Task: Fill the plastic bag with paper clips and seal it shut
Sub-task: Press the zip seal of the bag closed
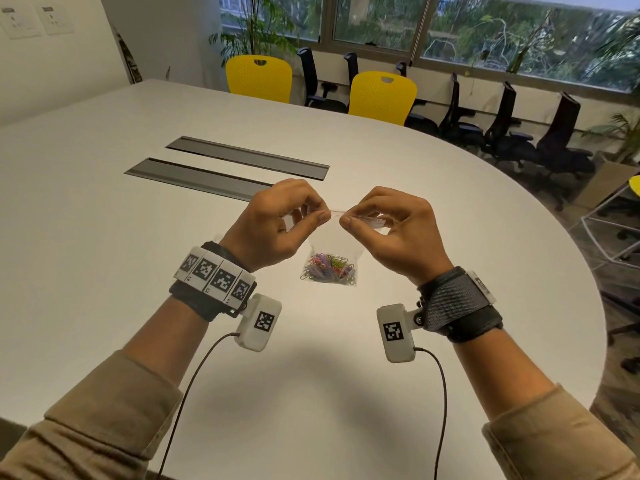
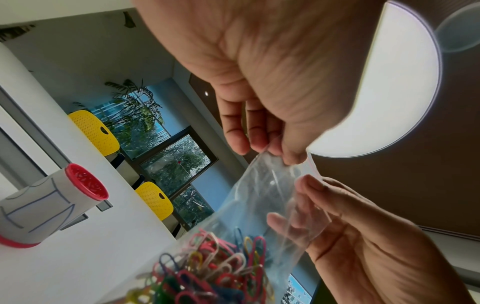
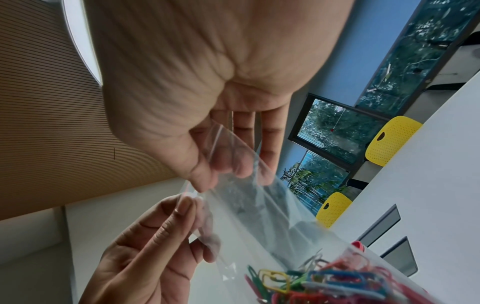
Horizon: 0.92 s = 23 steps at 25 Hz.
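A small clear plastic bag [image 1: 337, 244] hangs upright over the white table [image 1: 104, 254], and its bottom rests on or just above the tabletop. Coloured paper clips [image 1: 329, 270] fill its lower part. My left hand [image 1: 322, 213] pinches the left end of the bag's top strip between thumb and fingers. My right hand [image 1: 347, 217] pinches the same strip a short way to the right. In the left wrist view the bag [image 2: 259, 195] shows a thin red line along its top edge, with the clips [image 2: 213, 267] below. The right wrist view shows the bag [image 3: 259, 205] and clips [image 3: 324, 281] too.
A white paper cup with a red rim [image 2: 52, 205], with clips inside, stands on the table beyond the bag. Two grey cable hatches [image 1: 201, 178] [image 1: 249, 157] lie flush further back. Yellow chairs [image 1: 259, 77] [image 1: 381, 95] and black office chairs [image 1: 554, 140] line the far edge.
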### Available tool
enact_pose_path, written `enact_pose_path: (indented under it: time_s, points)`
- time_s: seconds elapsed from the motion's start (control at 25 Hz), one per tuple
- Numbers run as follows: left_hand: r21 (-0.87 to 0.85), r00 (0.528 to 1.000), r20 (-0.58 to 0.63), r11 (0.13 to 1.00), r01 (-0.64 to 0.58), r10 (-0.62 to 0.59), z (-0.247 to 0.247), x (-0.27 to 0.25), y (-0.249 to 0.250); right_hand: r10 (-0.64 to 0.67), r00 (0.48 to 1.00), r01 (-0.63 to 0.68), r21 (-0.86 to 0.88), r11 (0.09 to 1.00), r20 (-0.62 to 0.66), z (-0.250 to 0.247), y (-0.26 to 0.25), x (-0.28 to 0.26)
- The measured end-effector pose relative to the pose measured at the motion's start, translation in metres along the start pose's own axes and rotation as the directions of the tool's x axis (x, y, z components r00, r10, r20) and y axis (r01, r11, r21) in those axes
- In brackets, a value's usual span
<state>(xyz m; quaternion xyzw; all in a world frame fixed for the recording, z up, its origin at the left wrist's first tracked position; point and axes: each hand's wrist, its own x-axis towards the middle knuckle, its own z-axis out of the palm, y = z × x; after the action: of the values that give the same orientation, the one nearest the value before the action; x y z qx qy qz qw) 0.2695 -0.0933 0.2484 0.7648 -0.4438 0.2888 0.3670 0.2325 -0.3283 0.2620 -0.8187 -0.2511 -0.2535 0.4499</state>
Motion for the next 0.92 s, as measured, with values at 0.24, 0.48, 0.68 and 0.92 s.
enact_pose_path:
  time_s: [0.24, 0.48, 0.68, 0.92]
  points:
    - [-0.016, 1.0, 0.002, 1.0, -0.008, 0.008, -0.004, 0.002, 0.002, -0.012, 1.0, 0.011, 0.054, 0.998, 0.028, 0.002, -0.004, 0.0]
    - [-0.02, 1.0, 0.023, 1.0, -0.006, 0.007, -0.006, 0.002, 0.004, -0.076, 0.997, 0.075, 0.035, 0.997, 0.011, 0.007, -0.008, 0.002]
    - [-0.038, 1.0, 0.002, 0.999, -0.013, 0.013, -0.008, 0.001, 0.003, -0.083, 0.996, 0.083, 0.043, 0.996, 0.013, 0.008, -0.011, 0.005]
    - [-0.231, 0.972, -0.122, 0.958, 0.168, -0.2, -0.008, -0.015, -0.001, -0.068, 0.998, 0.067, 0.049, 0.996, 0.005, 0.008, -0.011, 0.006]
